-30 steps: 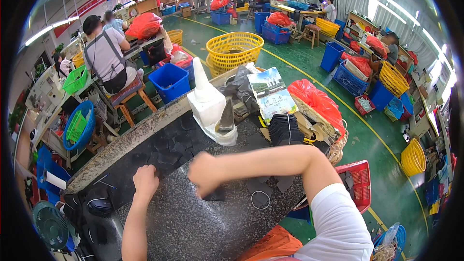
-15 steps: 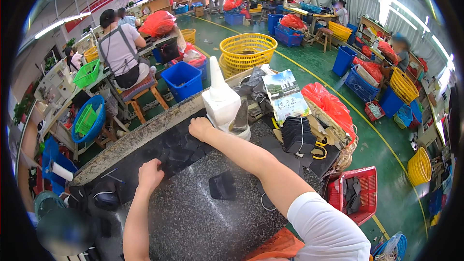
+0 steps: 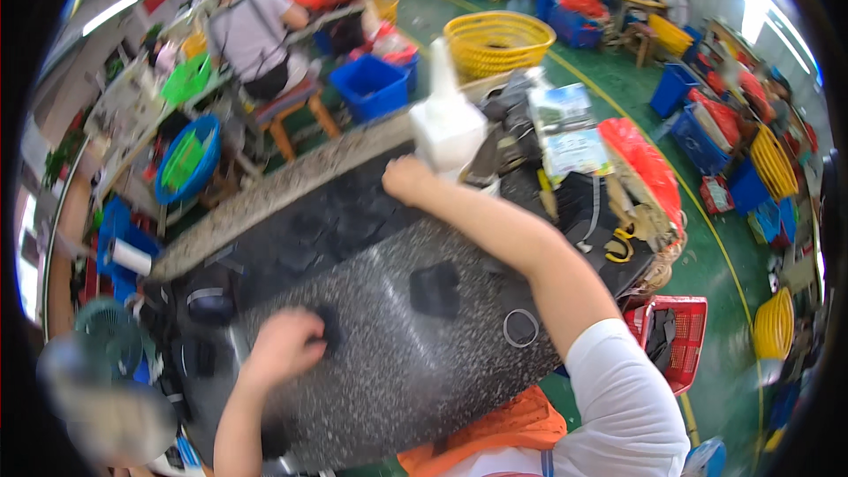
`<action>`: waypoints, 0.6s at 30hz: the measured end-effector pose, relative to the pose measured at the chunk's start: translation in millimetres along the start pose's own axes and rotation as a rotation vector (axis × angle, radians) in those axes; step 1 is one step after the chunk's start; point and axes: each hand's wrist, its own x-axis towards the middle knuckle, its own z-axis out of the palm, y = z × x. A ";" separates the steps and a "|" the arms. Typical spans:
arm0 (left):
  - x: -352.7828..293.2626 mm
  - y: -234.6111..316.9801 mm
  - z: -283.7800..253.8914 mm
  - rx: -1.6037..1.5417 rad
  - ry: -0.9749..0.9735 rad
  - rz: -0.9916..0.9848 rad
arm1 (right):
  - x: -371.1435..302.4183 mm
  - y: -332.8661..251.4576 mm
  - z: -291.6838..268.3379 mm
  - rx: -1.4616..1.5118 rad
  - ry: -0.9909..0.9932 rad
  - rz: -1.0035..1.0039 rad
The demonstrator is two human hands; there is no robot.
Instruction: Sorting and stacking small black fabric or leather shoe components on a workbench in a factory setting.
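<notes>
My left hand (image 3: 284, 346), smeared by motion, is over the near left part of the speckled dark worktop (image 3: 380, 389). Its fingers are closed on a small black piece (image 3: 329, 327). My right arm stretches forward. The right hand (image 3: 408, 181) is curled at the far dark strip, beside a white bottle (image 3: 449, 128) with a tall nozzle; whatever its fingers grip is hidden. Flat black pieces (image 3: 305, 234) lie along that strip between the hands. Another black piece (image 3: 435, 290) lies alone mid-worktop.
A booklet (image 3: 570, 128), a bundle of black pieces (image 3: 583, 203) and yellow-handled scissors (image 3: 621, 246) lie at the right. A ring (image 3: 521, 329) is near my right arm. A red basket (image 3: 685, 344) stands off the right edge. Across the bench a person (image 3: 256, 35) sits.
My left hand has moved from the dark strip toward me, with a black piece at its fingers. The right hand stays beside the bottle. The whole view has shifted and tilted downward.
</notes>
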 end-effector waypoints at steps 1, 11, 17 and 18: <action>32.1 -3.2 6.6 -0.035 0.116 0.038 | 1.3 12.1 4.9 -0.074 -0.109 0.014; 220.2 -9.2 55.0 0.189 0.343 -0.128 | 9.1 23.1 6.4 0.036 0.070 -0.057; 215.4 -13.3 68.4 0.260 0.476 -0.139 | 10.1 20.1 6.6 -0.015 0.136 0.004; 216.1 -17.9 72.9 0.217 0.489 -0.135 | 8.4 17.8 11.7 -0.027 0.158 0.066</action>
